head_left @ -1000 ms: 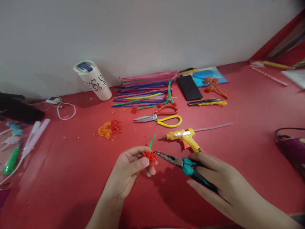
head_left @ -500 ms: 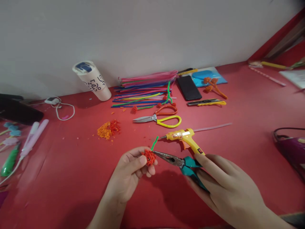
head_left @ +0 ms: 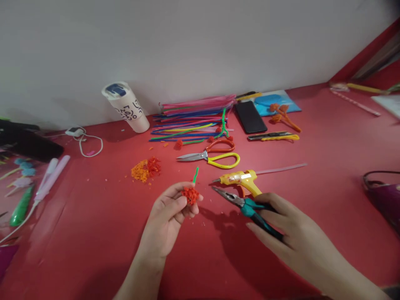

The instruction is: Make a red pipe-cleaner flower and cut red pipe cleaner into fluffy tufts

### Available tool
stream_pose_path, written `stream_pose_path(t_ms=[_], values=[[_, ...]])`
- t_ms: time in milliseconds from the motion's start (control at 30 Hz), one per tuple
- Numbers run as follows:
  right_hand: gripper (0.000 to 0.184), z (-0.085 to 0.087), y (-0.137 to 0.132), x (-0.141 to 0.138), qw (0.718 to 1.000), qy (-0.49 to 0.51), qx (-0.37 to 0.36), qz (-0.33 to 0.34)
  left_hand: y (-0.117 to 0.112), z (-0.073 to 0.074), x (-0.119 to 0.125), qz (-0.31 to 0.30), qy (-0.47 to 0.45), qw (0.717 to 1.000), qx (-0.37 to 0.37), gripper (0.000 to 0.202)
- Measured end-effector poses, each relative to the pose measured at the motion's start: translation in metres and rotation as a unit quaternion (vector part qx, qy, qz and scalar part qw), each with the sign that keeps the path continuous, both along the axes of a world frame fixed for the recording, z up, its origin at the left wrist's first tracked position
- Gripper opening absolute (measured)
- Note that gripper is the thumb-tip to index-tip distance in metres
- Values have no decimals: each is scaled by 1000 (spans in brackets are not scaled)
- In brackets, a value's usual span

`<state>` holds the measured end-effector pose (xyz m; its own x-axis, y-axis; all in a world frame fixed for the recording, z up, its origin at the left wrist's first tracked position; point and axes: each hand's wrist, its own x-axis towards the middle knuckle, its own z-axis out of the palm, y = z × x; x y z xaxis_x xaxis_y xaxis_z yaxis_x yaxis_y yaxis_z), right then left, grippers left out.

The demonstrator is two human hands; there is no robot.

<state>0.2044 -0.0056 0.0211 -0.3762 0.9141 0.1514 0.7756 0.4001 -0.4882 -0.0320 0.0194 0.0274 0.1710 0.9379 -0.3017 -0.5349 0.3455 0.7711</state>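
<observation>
Since the frame half a second ago, the pliers have moved away from the red pom-pom; their tips touched it then, and now there is a gap between them. The left hand has also gone a little up and to the left, together with the pom-pom. The largest thing is the red tabletop, which fills the lower part of the frame. Over it are the two hands: the left one, at lower centre, has thumb and fingers closed around the pom-pom, while the right hand, at lower right, is curled about the handles of the pliers, whose jaws look close together. At upper centre lies a pile of coloured fuzzy sticks, and to its left is a white tumbler. Right of centre there is a yellow glue gun, its handle partly hidden by the right hand. The scissors lie just above it, and the dark phone is higher, at upper right. Left of centre is a small heap of orange and red bits. The pom-pom is at the centre, below the scissors, and behind it rises a thin green stem
</observation>
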Motion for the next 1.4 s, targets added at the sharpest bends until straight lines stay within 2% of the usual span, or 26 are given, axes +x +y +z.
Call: stream_pose_path(t_ms=[167,267,467,667,767,867,933,1000,1067,1167,1400], values=[[24,-31,-2,-16,995,-87,55,6,0,-1,0,-20,-14,1000,5,18],[24,-41,-3,-24,989,-121,79,12,0,-3,-1,-43,-31,999,9,17],[15,-46,-2,-29,983,-158,93,17,-2,-4,-1,-62,-37,997,1,18],[17,-43,-1,-30,984,-156,85,11,-3,-3,2,-67,-36,997,4,18],[18,-34,0,-28,991,-103,80,13,-5,-3,3,-77,-25,997,11,21],[14,-13,3,-24,997,29,62,31,-7,-1,5,-103,-3,994,32,24],[16,3,8,-23,990,112,68,42,-9,2,7,-122,9,991,46,27],[23,17,13,-25,984,147,78,58,-11,6,10,-141,14,988,57,29],[20,23,17,-28,980,168,50,94,-12,9,12,-156,17,985,69,28],[11,21,21,-33,970,202,0,132,-14,12,15,-163,39,981,94,24],[9,5,20,-36,935,335,-40,106,-18,15,24,-144,129,973,123,21]])
